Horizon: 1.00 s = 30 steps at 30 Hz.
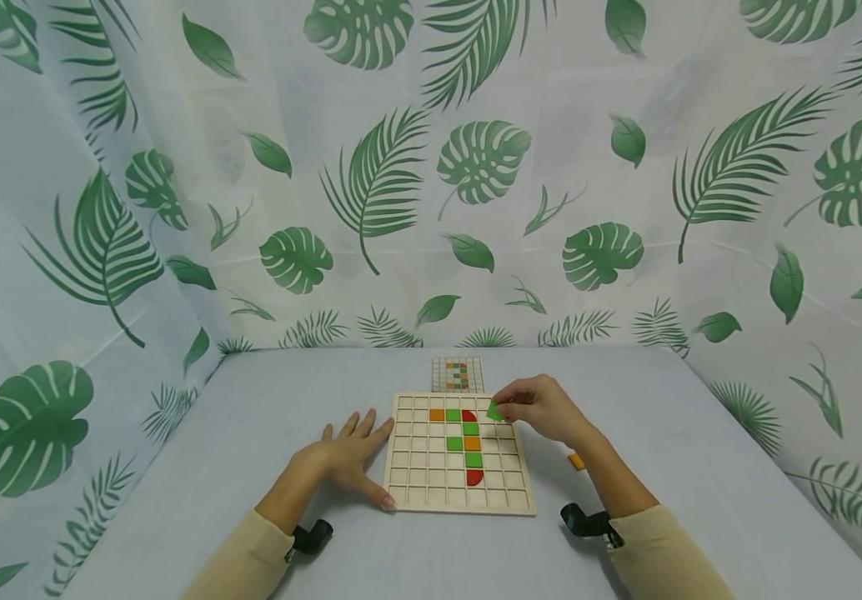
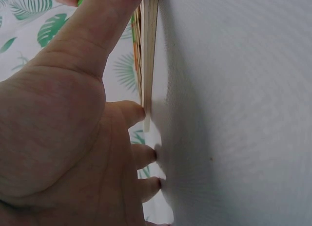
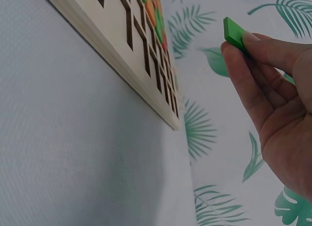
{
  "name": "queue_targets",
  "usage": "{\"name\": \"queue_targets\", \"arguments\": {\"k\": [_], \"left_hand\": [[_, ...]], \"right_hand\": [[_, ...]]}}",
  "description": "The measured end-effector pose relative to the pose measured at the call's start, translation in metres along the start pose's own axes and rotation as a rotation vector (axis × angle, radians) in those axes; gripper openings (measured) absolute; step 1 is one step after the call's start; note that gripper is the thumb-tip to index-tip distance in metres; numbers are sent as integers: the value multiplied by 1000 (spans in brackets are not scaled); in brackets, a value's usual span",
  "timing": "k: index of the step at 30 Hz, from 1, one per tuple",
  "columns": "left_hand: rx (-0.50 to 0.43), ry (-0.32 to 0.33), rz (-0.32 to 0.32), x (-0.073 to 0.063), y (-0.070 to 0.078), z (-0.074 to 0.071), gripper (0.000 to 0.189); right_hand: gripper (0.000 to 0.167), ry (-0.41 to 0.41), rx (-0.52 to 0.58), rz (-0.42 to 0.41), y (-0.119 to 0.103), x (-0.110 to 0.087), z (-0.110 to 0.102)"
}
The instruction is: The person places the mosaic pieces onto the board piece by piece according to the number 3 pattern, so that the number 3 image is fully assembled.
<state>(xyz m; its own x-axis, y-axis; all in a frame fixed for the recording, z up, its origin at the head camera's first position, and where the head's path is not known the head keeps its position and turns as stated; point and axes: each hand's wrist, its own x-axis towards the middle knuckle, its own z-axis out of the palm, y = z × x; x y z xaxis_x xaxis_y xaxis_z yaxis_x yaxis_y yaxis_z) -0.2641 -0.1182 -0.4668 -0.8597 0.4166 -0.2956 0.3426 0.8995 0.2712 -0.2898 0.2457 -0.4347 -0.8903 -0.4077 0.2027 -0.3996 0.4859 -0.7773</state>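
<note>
A wooden grid board [image 1: 419,497] lies flat on the table, with several green, orange and red tiles set in its cells. The red pieces [image 1: 474,477] have one rounded side. Over the board's upper right part, my right hand [image 1: 543,406] pinches a green square tile [image 3: 234,33] between thumb and fingers, held above the grid. My left hand [image 1: 344,458] is spread at the board's left side, its thumb by the lower left corner and its index finger touching the edge. In the left wrist view, the fingertips [image 2: 156,154] rest on the tabletop.
Behind the board lies a small pattern card [image 1: 442,375] with a printed grid and coloured shapes. An orange tile [image 1: 577,461] sits on the table right of the board, beside the right forearm. Leaf-printed curtains [image 1: 401,167] hang at the back and sides.
</note>
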Motion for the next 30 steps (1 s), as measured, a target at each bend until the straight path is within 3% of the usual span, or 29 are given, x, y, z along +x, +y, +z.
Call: {"name": "queue_targets", "arguments": {"k": [5, 13, 30], "left_hand": [[-9, 5, -1, 1, -1, 1, 139], [-10, 10, 5, 1, -1, 1, 139], [-18, 2, 8, -1, 0, -1, 139]], "right_hand": [[16, -14, 6, -11, -2, 2, 4], [17, 29, 15, -42, -1, 6, 13], [21, -156, 17, -29, -18, 7, 40]]}}
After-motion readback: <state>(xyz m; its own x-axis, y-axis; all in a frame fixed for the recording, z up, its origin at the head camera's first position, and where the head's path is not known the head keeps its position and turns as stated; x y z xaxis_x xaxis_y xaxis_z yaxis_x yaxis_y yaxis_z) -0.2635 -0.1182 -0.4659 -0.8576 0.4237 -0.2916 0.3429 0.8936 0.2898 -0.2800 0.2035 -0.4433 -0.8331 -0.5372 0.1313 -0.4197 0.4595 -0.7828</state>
